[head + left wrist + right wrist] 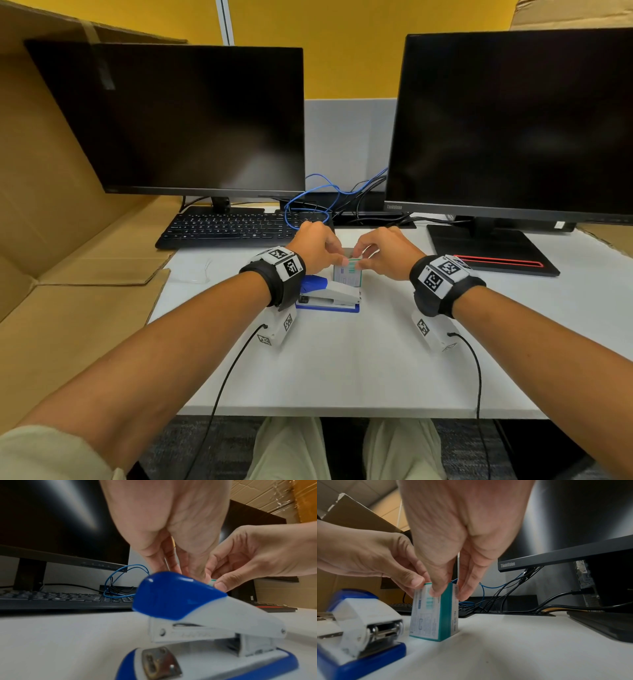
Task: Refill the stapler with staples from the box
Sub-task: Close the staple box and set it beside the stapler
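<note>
Desk (342,359): 1 stapler (337,294), 1 staple box (347,274), 2 monitors.

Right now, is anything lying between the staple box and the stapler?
Nothing visible. The staple box stands upright on the desk just behind the closed stapler, with bare desk between them. Both hands pinch the box's top.

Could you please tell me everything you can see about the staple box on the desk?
The staple box is a small cardboard carton with teal edges and white printed panels bearing a barcode-like block and small diagrams. It stands upright on one end on the white desk, just behind the blue and white stapler and apart from it. Both hands pinch its top end: the left hand from one side, the right hand with thumb in front and fingers behind. Whether it is open cannot be told.
</note>
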`<state>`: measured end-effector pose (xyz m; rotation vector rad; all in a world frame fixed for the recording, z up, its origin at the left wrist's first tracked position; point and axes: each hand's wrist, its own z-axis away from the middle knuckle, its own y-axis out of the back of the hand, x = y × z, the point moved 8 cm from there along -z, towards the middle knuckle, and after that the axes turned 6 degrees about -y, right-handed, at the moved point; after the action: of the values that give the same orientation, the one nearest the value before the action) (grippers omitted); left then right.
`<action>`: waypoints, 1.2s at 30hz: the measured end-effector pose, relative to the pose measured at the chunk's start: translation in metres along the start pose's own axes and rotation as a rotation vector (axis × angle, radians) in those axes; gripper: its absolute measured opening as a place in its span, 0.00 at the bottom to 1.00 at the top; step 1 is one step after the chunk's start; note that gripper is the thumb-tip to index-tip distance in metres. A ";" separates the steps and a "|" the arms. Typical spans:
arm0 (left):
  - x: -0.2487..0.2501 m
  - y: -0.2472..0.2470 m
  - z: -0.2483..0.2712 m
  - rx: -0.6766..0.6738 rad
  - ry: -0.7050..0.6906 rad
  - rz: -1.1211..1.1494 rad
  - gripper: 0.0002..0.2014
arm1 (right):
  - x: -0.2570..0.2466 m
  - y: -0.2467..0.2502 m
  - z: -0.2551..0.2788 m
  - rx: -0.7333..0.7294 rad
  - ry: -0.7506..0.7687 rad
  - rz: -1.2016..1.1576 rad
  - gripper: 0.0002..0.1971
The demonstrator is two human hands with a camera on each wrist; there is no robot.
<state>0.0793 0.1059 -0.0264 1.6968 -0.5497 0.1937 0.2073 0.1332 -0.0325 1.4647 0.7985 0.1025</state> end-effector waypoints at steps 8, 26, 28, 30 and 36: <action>0.004 0.019 0.023 0.026 -0.048 0.030 0.25 | -0.004 -0.002 0.000 0.003 -0.010 0.004 0.10; -0.047 0.035 0.060 -0.095 0.066 -0.229 0.19 | 0.009 0.003 -0.011 0.132 -0.198 0.043 0.12; -0.051 0.033 0.057 -0.070 0.094 -0.245 0.21 | 0.008 0.000 -0.013 0.129 -0.198 0.046 0.12; -0.053 0.029 0.053 -0.053 0.124 -0.251 0.21 | 0.005 -0.001 -0.015 0.128 -0.186 0.059 0.11; -0.059 0.019 0.032 -0.004 0.156 -0.185 0.27 | -0.001 0.000 -0.020 0.138 -0.121 0.054 0.07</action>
<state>0.0134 0.0872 -0.0409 1.7006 -0.2755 0.1899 0.1957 0.1493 -0.0298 1.6074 0.6785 -0.0001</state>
